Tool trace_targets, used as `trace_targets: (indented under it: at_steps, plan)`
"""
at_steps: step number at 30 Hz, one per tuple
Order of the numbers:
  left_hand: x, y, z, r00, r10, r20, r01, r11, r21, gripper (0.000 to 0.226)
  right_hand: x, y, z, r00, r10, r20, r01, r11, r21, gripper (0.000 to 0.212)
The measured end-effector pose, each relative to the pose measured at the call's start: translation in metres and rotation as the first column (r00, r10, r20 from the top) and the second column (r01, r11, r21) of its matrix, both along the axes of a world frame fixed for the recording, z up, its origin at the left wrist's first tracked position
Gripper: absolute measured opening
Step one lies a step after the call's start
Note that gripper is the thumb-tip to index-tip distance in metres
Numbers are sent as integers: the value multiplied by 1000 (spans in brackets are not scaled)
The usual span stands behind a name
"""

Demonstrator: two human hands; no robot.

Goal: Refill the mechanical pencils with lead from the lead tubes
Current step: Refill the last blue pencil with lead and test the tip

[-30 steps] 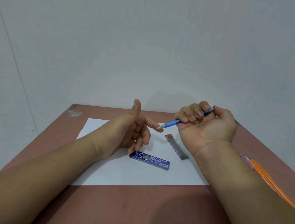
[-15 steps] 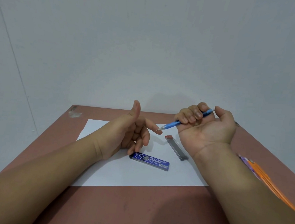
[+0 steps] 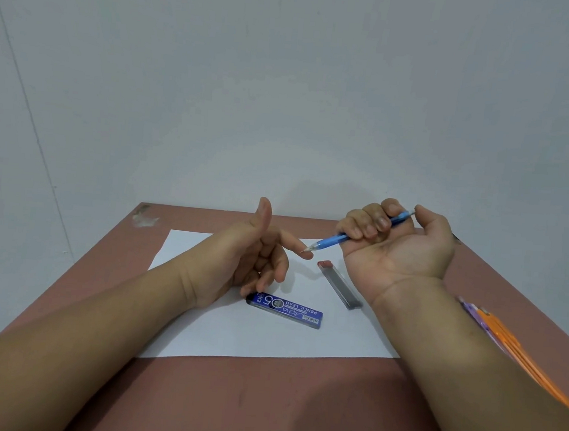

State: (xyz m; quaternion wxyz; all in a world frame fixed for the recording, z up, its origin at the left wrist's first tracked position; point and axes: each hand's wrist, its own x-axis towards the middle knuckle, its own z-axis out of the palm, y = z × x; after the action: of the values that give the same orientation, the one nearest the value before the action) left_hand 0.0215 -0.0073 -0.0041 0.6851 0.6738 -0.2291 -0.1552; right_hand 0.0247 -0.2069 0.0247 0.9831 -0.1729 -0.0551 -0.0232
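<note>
My right hand (image 3: 400,249) is palm up, fingers curled around a blue mechanical pencil (image 3: 334,240). Its thumb rests at the pencil's back end, and the tip points left. My left hand (image 3: 255,257) holds nothing; thumb up, its index fingertip touches the pencil's tip. A blue lead tube (image 3: 285,310) labelled "PENCIL LEAD" lies flat on the white paper (image 3: 217,333) just below my left hand. A grey lead tube (image 3: 339,283) with a reddish cap lies on the paper near my right wrist.
The paper rests on a reddish-brown table (image 3: 259,405) set against a pale wall. Orange and purple pencils (image 3: 506,341) lie on the table to the right, partly hidden by my right forearm. A scuffed patch (image 3: 145,218) marks the far left corner.
My right hand has risen slightly and shifted right with the pencil. My left index finger stays at the pencil's tip.
</note>
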Motion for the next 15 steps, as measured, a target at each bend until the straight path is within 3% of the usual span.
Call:
trace_targets:
  at_steps: [8, 15]
  plan:
    - [4, 4, 0, 996, -82, 37, 81, 996, 45, 94, -1, 1, 1, 1000, -23, 15, 23, 1000, -20, 23]
    - [6, 6, -2, 995, -95, 33, 94, 996, 7, 92, 0, 0, 1, 1000, -20, -7, 20, 1000, -4, 40]
